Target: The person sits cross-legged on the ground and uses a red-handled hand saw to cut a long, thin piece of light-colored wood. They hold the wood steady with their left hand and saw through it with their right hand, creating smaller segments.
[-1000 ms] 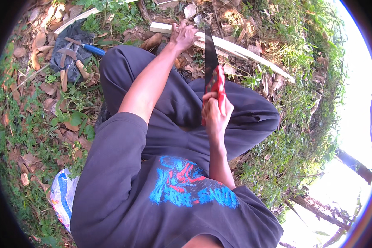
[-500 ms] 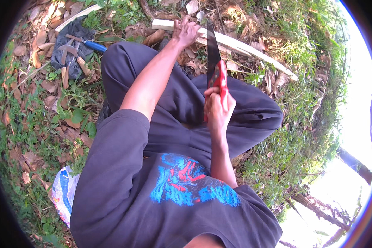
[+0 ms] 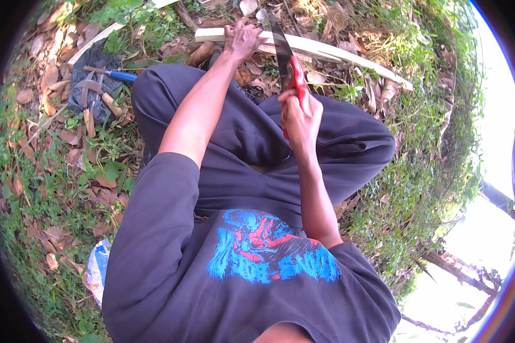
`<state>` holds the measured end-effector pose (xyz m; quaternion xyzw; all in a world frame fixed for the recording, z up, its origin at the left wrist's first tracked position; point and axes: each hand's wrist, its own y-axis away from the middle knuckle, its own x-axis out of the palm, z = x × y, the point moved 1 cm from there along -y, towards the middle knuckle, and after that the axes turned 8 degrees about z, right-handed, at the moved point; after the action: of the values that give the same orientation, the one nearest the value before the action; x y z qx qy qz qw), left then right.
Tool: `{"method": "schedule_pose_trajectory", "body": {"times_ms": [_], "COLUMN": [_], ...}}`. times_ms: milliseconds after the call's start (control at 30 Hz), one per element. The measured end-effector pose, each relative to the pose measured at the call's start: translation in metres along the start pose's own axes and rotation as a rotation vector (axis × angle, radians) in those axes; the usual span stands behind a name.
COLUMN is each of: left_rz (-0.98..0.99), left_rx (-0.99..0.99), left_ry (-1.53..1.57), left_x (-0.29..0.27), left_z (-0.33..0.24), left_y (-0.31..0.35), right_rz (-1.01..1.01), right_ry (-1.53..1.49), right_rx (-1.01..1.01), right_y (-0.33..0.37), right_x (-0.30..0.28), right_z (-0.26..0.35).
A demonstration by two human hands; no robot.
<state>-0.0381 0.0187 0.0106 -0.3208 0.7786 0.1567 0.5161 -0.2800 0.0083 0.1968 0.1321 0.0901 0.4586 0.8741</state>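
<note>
My left hand (image 3: 243, 41) presses down on a pale strip of wood (image 3: 355, 59) near its left end, fingers curled over it. The strip lies across the ground beyond my crossed legs. A handsaw (image 3: 282, 52) with a dark blade and red handle is in my right hand (image 3: 301, 119), whose fingers wrap round the grip. Its blade crosses over the wood just right of my left hand, the tip pointing away and leaning left. Whether the teeth have cut into the wood cannot be made out.
On the left, a black plastic bag (image 3: 106, 52) lies under a blue-handled tool (image 3: 122, 75) and a curved blade (image 3: 89, 86) among wooden handles. A white and blue plastic sack (image 3: 97, 271) sits near my left sleeve. Dry leaves and grass cover the ground. Branches (image 3: 458, 274) show at the right.
My right hand has pushed the saw forward, away from me, and the blade leans more to the left. My left hand still holds the wood; the whole view has shifted slightly.
</note>
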Motion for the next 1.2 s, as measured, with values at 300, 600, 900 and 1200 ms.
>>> {"method": "schedule_pose_trajectory", "body": {"times_ms": [300, 600, 900, 1200], "left_rz": [0.136, 0.073, 0.33, -0.018], "left_rx": [-0.085, 0.07, 0.041, 0.275], "left_ry": [-0.006, -0.023, -0.204, -0.261], "left_x": [-0.009, -0.006, -0.04, -0.024], "left_z": [-0.007, 0.012, -0.001, 0.016], "left_y": [0.003, -0.006, -0.008, 0.001], "right_rz": [0.01, -0.011, -0.036, -0.038], "right_ry": [-0.029, 0.145, -0.067, -0.058], "right_rx": [0.027, -0.107, -0.02, 0.022], "right_y": [0.031, -0.01, -0.006, -0.001], "right_x": [-0.004, 0.006, -0.012, -0.007], "right_z": [0.004, -0.016, -0.015, -0.014]}}
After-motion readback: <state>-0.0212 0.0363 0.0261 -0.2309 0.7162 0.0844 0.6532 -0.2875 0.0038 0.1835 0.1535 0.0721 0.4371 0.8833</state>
